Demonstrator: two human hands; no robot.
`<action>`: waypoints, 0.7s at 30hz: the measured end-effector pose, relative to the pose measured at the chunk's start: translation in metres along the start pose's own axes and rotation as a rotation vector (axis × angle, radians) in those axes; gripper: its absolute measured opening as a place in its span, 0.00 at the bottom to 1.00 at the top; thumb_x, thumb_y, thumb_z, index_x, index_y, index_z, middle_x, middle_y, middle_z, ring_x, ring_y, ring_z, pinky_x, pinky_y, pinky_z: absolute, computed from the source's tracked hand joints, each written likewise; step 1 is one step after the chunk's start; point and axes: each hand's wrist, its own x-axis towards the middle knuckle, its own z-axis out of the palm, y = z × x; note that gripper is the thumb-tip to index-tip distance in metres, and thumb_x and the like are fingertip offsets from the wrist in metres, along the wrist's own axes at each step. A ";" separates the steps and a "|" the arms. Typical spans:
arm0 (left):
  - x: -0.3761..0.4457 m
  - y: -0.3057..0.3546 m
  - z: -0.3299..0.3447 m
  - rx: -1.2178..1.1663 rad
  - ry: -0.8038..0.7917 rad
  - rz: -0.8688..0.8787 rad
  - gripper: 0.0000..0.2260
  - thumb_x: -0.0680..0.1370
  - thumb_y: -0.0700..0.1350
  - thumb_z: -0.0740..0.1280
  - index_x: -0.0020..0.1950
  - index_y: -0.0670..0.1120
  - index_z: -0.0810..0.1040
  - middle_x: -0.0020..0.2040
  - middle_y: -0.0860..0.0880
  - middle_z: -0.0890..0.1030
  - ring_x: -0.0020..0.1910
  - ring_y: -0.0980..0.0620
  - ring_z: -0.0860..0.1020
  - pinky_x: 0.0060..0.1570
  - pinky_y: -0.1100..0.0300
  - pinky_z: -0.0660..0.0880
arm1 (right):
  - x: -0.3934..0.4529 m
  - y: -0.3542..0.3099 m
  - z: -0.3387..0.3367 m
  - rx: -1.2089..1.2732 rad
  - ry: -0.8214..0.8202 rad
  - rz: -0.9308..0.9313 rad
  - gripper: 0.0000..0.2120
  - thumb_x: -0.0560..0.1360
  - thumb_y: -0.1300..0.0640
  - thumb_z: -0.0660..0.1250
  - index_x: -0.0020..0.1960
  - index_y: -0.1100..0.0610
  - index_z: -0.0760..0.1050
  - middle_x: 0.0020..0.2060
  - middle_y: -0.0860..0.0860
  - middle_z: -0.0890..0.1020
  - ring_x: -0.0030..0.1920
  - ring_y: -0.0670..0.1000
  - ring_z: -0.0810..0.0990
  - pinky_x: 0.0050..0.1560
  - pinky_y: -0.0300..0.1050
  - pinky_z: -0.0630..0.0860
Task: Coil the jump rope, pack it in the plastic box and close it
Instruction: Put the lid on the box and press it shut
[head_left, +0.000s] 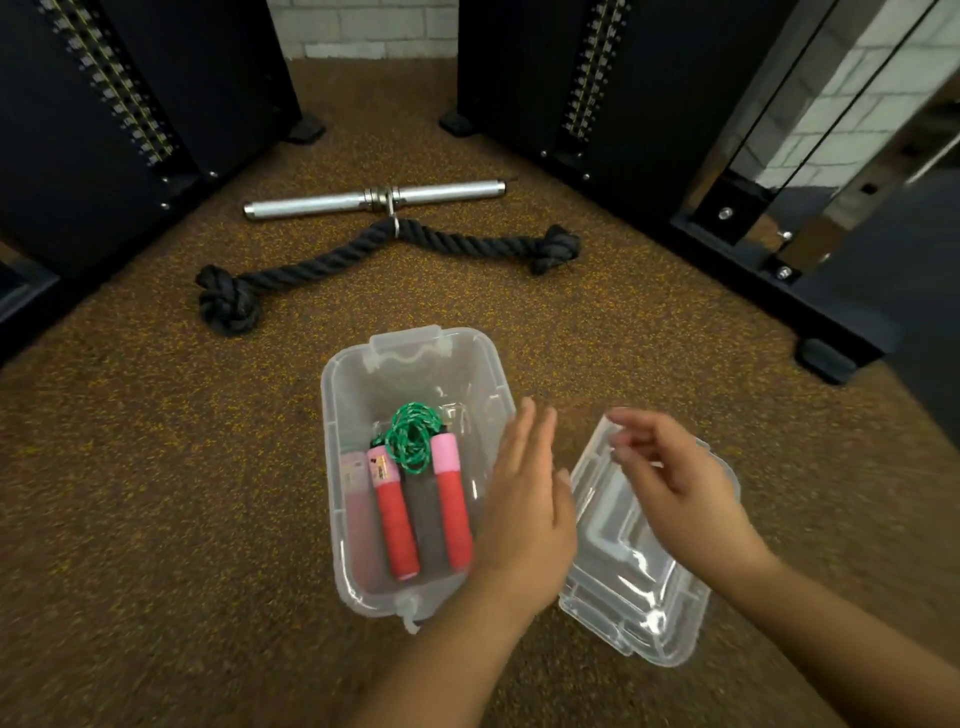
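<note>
A clear plastic box (358, 395) stands open on the speckled floor. Inside lies the jump rope: a coiled green cord (410, 436) and two red handles with pink tops (397, 519), side by side. The clear lid (639, 587) lies on the floor just right of the box. My left hand (530, 499) hovers flat over the box's right rim, fingers spread, holding nothing. My right hand (670, 473) is above the far end of the lid, fingers curled loosely near its edge; I cannot tell whether they touch it.
A black knotted rope attachment (374, 260) and a short steel bar (374, 200) lie on the floor beyond the box. Black machine frames (623, 104) stand at left and right, with a rubber foot (826, 358) near the right.
</note>
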 end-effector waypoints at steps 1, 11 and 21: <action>-0.005 0.006 0.008 0.018 -0.053 0.038 0.24 0.81 0.42 0.55 0.78 0.51 0.55 0.78 0.58 0.47 0.76 0.63 0.43 0.74 0.65 0.45 | -0.010 0.017 -0.010 0.035 0.062 0.101 0.13 0.78 0.61 0.63 0.59 0.47 0.74 0.48 0.45 0.80 0.48 0.41 0.79 0.45 0.32 0.75; -0.065 -0.011 0.065 0.255 -0.692 -0.075 0.25 0.81 0.46 0.56 0.78 0.54 0.52 0.79 0.56 0.46 0.78 0.55 0.46 0.76 0.52 0.54 | -0.113 0.133 -0.013 0.180 0.036 0.843 0.14 0.77 0.56 0.64 0.62 0.56 0.71 0.56 0.52 0.79 0.52 0.48 0.77 0.45 0.38 0.72; -0.064 -0.007 0.100 0.313 -0.873 -0.333 0.29 0.81 0.47 0.57 0.79 0.50 0.47 0.80 0.50 0.46 0.78 0.49 0.47 0.76 0.52 0.51 | -0.102 0.143 -0.001 0.421 0.052 1.033 0.10 0.78 0.59 0.59 0.44 0.58 0.79 0.33 0.51 0.79 0.32 0.47 0.74 0.33 0.42 0.67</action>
